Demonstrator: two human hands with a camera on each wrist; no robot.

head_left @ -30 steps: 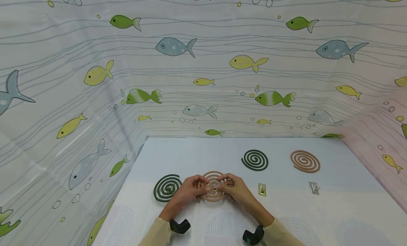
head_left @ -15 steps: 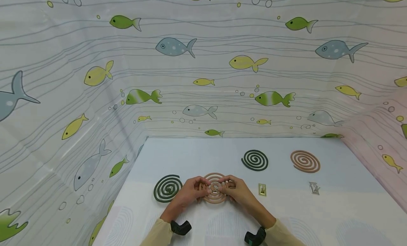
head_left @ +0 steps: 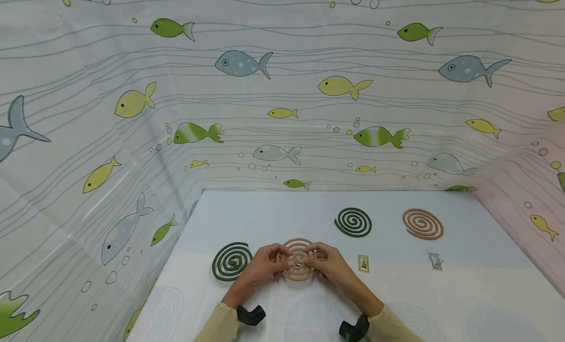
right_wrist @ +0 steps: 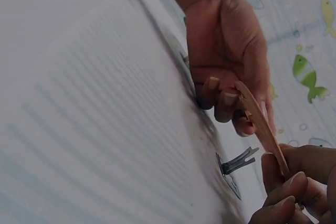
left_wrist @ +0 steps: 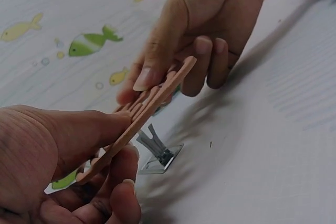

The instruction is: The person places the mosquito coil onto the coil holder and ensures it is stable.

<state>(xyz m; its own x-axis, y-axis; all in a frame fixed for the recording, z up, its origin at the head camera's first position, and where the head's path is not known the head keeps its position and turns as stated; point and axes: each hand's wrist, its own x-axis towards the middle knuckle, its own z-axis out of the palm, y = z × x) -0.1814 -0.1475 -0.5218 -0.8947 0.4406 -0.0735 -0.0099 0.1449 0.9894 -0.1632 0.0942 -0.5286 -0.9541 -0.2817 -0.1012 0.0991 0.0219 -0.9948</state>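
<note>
Between both hands is an orange-brown mosquito coil (head_left: 298,277), a flat spiral. My left hand (head_left: 263,264) pinches its left edge between thumb and fingers; my right hand (head_left: 327,261) pinches the right edge. In the left wrist view the coil (left_wrist: 137,128) looks tilted above a small metal coil stand (left_wrist: 153,144), whose forked prong points up from a flat base. Seen from the right wrist, the stand's prong (right_wrist: 240,162) is close to the coil (right_wrist: 269,141) but apart from it. Left of my left hand lies a dark green coil (head_left: 226,269), partly behind that hand.
Farther back on the white table (head_left: 265,212) lie another dark green coil (head_left: 353,223) and another orange-brown coil (head_left: 423,224). A gold-looking metal stand (head_left: 363,263) and a silver stand with raised prong (head_left: 435,261) are to the right. Fish-printed sheeting (head_left: 282,131) surrounds the table.
The held coil and both hands have shifted very slightly to the right, and the coil has dipped and risen a little. Both hands keep their hold; the other coils and stands stay put.
</note>
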